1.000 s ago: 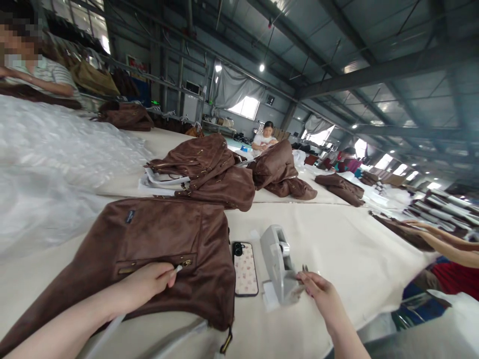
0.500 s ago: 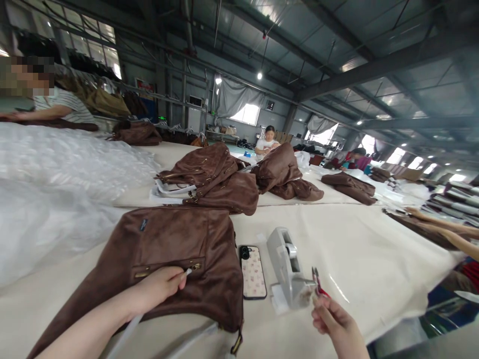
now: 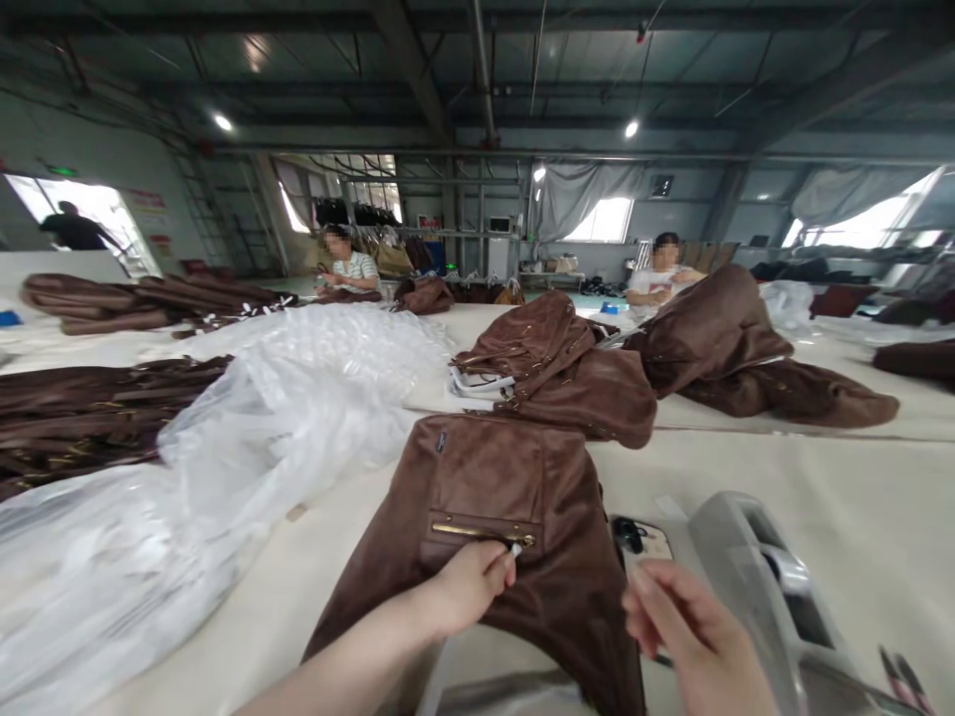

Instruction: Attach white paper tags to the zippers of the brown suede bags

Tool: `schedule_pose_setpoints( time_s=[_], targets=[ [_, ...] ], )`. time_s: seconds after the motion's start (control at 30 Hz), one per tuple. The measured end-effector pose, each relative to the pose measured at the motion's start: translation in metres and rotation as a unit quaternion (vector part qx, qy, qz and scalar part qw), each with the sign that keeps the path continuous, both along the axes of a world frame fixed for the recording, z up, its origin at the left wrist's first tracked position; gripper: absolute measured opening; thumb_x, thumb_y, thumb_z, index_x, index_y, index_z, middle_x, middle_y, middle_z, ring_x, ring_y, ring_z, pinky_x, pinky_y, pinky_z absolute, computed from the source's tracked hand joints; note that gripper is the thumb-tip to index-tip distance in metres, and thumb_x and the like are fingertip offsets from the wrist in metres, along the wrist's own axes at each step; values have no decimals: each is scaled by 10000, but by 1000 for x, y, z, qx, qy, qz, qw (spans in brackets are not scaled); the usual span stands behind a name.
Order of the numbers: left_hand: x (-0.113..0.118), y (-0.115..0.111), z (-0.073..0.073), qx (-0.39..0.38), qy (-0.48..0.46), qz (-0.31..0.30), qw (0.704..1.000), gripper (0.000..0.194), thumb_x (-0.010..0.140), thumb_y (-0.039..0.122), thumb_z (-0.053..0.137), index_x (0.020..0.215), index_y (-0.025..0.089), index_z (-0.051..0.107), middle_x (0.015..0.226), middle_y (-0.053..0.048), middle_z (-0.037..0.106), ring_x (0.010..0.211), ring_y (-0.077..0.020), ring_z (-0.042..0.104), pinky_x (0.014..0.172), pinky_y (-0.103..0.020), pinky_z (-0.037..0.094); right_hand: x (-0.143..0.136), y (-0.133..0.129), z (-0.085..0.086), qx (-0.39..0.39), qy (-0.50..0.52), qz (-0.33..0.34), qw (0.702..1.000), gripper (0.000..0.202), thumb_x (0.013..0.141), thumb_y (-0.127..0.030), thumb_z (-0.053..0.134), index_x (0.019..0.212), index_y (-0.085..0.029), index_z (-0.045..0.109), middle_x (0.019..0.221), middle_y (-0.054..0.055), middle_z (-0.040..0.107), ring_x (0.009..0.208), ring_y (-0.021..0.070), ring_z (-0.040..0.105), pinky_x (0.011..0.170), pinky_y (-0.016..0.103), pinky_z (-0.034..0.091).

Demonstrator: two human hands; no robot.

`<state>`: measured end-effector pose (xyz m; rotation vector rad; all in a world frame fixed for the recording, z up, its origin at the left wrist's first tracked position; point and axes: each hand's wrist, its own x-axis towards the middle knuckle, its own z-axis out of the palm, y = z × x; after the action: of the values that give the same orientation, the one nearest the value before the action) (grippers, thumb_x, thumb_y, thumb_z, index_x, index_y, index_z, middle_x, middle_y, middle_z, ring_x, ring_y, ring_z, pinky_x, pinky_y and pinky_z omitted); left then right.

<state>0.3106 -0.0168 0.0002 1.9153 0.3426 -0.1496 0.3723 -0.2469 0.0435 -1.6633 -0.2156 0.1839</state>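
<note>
A brown leather-look bag (image 3: 488, 467) lies flat in front of me, with a brass zipper (image 3: 467, 530) across its front pocket. My left hand (image 3: 474, 587) is closed in a pinch on the white-wrapped zipper pull (image 3: 516, 549) at the zipper's right end. To the right of the bag, my right hand (image 3: 686, 622) hovers with fingertips pressed together over a phone (image 3: 653, 537), which it partly covers. Whatever sits in that pinch is too small to make out. A grey tape dispenser (image 3: 735, 557) stands beside this hand. Thread snips (image 3: 902, 681) lie at the lower right edge.
More brown bags (image 3: 589, 388) are heaped behind, with another pile (image 3: 708, 338) to their right. Clear plastic sheeting (image 3: 284, 428) spreads over the table's left side, beside stacked brown bags (image 3: 82, 408). Two people sit across the table. A person stands near the far left doorway.
My view has swung left. The right hand has let go of the thread snips and come in toward the bag. My left hand keeps its pinch on the zipper pull.
</note>
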Motion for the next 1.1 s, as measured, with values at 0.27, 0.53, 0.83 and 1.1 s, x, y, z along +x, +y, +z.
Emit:
schedule_pose_setpoints(
  time_s=[0.27,0.53,0.83,1.1],
  targets=[
    [-7,10,11,114,-74,-75,988,222,852,167,353,745,168,548,676,18,519,640,-113,465,616,-207,372,3,96,-45,109,164,191,962,392,731,-515,673,628,-165,531,451,-57,461,365,39,320,359,173,198],
    [-5,10,12,137,-87,-93,982,221,863,173,353,740,174,535,668,10,537,626,-110,485,609,-204,378,7,96,-45,-10,181,214,960,398,714,-532,640,593,-180,500,426,-71,439,325,43,334,320,164,200],
    [-4,8,15,57,-60,-63,995,251,869,261,377,682,173,520,640,15,510,645,-118,483,602,-215,362,4,99,-47,-115,145,196,963,314,762,-463,581,623,-194,498,424,-78,436,325,55,380,324,159,253],
    [-2,12,13,-309,97,56,945,382,767,544,542,678,178,479,445,117,239,370,-42,129,400,-213,79,8,89,-47,-64,148,291,943,294,795,-449,575,847,-167,641,765,40,678,570,116,599,525,210,493]
  ],
)
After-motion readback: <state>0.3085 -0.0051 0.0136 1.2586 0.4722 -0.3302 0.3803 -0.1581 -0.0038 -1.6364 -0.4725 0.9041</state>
